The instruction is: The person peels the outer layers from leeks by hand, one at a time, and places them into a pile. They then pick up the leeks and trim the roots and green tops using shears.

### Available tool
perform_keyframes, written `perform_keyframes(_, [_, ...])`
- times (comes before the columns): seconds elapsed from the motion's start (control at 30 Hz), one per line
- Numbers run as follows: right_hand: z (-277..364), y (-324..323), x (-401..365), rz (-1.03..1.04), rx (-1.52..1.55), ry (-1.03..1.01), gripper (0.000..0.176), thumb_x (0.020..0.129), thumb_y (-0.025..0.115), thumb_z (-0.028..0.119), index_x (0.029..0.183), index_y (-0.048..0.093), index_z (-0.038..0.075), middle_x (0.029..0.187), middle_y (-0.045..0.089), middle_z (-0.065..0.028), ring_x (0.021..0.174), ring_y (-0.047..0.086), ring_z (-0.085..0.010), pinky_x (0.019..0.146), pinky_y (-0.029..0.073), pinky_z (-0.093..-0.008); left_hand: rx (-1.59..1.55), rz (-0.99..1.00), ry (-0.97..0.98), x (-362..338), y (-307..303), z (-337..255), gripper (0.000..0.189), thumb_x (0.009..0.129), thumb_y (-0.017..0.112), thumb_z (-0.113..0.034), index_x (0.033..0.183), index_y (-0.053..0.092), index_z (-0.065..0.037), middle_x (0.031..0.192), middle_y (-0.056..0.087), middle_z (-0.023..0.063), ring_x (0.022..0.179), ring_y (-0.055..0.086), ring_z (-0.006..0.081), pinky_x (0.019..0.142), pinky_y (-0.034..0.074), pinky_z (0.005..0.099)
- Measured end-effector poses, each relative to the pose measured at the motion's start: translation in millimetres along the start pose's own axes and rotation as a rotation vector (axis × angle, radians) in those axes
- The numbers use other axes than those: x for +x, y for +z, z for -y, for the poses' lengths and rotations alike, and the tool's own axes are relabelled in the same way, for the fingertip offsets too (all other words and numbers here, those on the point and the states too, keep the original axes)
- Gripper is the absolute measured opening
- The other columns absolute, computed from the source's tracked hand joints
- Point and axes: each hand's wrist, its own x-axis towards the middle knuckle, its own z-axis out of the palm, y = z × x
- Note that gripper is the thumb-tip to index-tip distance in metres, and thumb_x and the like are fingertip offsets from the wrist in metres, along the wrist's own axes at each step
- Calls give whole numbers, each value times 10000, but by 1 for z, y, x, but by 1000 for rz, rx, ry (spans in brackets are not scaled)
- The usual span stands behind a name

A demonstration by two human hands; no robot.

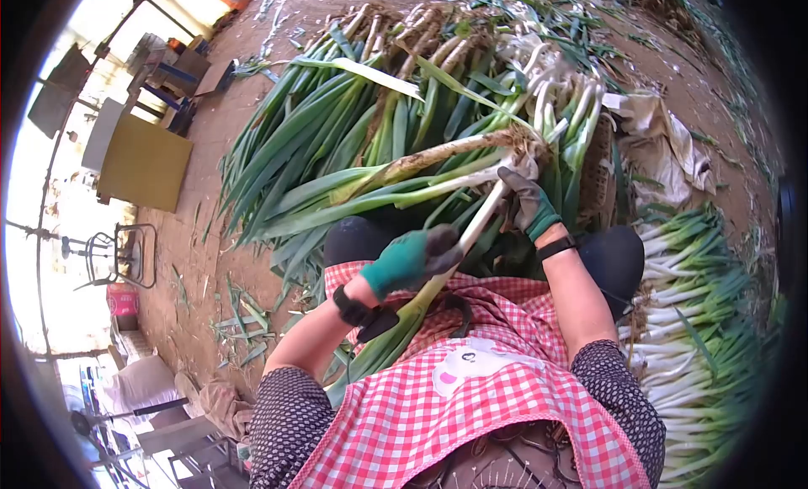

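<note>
Both my hands wear green gloves with dark palms. Across my lap runs a leek (442,279), its green leaves trailing down to the left and its white shaft slanting up to the right. My left hand (412,257) is closed around the lower part of that shaft, slightly blurred. Nearer the root end, my right hand (526,204) grips the same leek from the right side. Just beyond the right hand lie unpeeled leeks (454,152) with soil-covered roots, their leaves pointing left. The roots of the held leek are partly hidden among these.
A large heap of leeks (337,135) lies in front of me. At right, peeled leeks (682,346) are laid in rows beside a pale cloth (665,140). Leaf scraps (244,321) litter the dirt floor. To the left stand a metal chair (126,253) and a yellow panel (143,161).
</note>
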Motion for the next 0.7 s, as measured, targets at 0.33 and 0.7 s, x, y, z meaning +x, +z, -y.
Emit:
perform_keyframes(0.33, [26,36,-31,34,-92,-159,344,916,643,252,1200,583,68,1124,617,-5,935,610,-130,837,491,-285,-746,-198,-63,61,-6,-24,380,911,662,-226,1211,569,-12,776,592,-30,585,516,36,496,422,214])
perform_keyframes(0.7, [-7,20,92,44,-131,-416,499,924,612,422,1285,529,87,1168,590,-30,1041,555,-176,935,430,-394,-762,-142,-144,39,21,-41,317,930,606,-223,1174,534,-35,762,554,-22,572,510,49,489,428,232])
